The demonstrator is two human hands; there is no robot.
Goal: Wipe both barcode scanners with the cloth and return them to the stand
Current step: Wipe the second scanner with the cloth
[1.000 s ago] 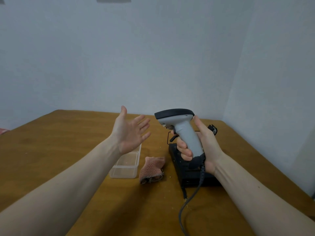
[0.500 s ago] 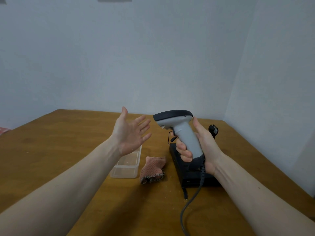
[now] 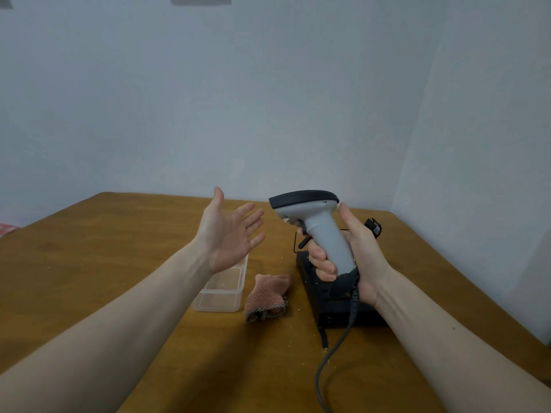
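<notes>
**Holding one scanner aloft, cloth unclaimed: risks and setting**

Item: grey barcode scanner (image 3: 320,234), dark cap on top, held upright above the black stand (image 3: 337,305). Right hand (image 3: 354,257) grips the handle, fingers curled round the front, thumb up along the back. Left hand (image 3: 231,234) is raised left of the stand, palm showing, fingers spread and straight, holding nothing.

Item: pink cloth (image 3: 267,293), crumpled on the table just left of the stand, touched by neither hand. Wiping looks not yet begun.

Item: second scanner. A small dark object (image 3: 372,226) shows behind the stand, past the right hand; whether it is that scanner cannot be told.

Hazards, as judged:
- Dark cable (image 3: 337,344) hangs from the handle across the front of the stand; turning the scanner to wipe it could drag the cable over the stand or snag it.
- A one-handed hold may slip once the cloth rubs against it.
- Clear plastic tub (image 3: 220,290), left of the cloth, sits under the left forearm's path and could be knocked.

Surface: brown wooden table (image 3: 104,263), with pale crumbs scattered in front of the stand.

Room: plain pale walls meeting in a corner behind and right of the stand.
</notes>
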